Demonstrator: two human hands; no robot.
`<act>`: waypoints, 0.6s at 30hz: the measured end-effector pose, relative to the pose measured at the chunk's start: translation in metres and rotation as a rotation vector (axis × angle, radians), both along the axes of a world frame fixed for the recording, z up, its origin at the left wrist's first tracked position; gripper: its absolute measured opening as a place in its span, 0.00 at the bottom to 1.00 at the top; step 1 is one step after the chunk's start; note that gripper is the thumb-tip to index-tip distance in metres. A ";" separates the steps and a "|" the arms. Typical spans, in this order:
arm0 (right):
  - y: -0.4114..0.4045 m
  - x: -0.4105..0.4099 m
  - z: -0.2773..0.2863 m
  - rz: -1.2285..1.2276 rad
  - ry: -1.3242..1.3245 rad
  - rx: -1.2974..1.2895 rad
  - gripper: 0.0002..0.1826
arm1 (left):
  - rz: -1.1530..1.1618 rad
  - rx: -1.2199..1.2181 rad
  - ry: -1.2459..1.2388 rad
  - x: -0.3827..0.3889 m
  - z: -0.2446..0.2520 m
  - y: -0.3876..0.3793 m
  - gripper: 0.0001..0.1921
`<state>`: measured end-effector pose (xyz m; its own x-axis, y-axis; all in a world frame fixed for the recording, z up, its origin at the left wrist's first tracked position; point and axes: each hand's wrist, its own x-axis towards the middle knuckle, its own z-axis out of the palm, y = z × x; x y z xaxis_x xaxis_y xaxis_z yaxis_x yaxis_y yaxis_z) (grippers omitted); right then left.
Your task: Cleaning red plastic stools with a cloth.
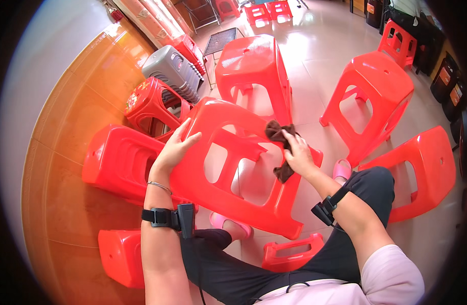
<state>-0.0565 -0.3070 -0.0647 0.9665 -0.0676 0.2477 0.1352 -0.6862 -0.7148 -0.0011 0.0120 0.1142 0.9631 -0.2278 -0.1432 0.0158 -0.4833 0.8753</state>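
A red plastic stool [187, 179] lies tilted on its side in front of me, its legs pointing right. My left hand [177, 146] rests against the stool's seat end at the upper left, thumb apart from the fingers. My right hand [299, 154] holds a dark brown cloth [285, 172] against a leg of the stool on the right. Part of the cloth bunches up above my fingers and part hangs below them. Parts of the stool's far side are hidden behind its near side.
Red stools stand ahead [252, 57] and at the right [382, 76]; another lies tilted [428, 167] by my knee. Along the tiled wall [73, 160] are stacked red stools [119, 160] and grey stools [168, 65]. A low red stool [290, 253] is between my legs. A person [409, 7] is at upper right.
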 end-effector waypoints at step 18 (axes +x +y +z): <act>-0.028 0.008 -0.006 -0.107 0.233 0.016 0.15 | 0.036 0.028 -0.025 0.005 0.000 -0.005 0.40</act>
